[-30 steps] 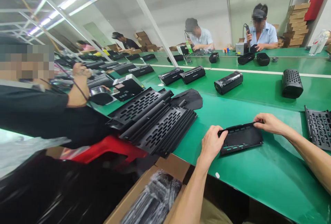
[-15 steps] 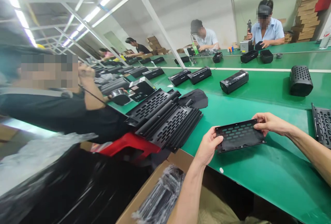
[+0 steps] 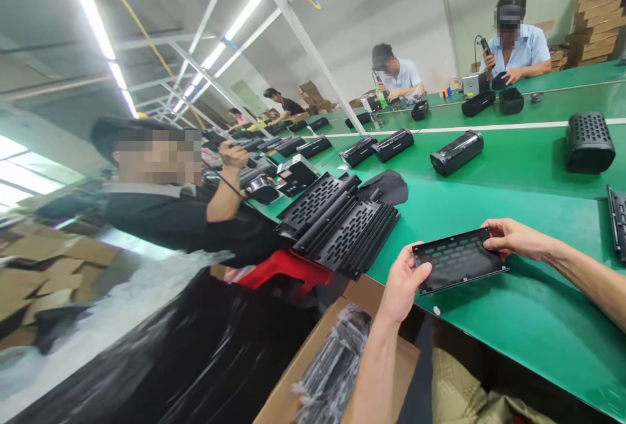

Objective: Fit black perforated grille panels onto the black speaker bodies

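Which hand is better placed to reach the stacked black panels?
Probably the left hand: it holds the perforated panel by the end nearer the stacked panels; the right hand holds the other.

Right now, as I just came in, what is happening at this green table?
A person's left hand and right hand hold a black slotted panel by its ends, over the green table. Similar panels lie piled to the left, and an open cardboard box stands near the table edge. On the far side, a co-worker holds a dark tool.
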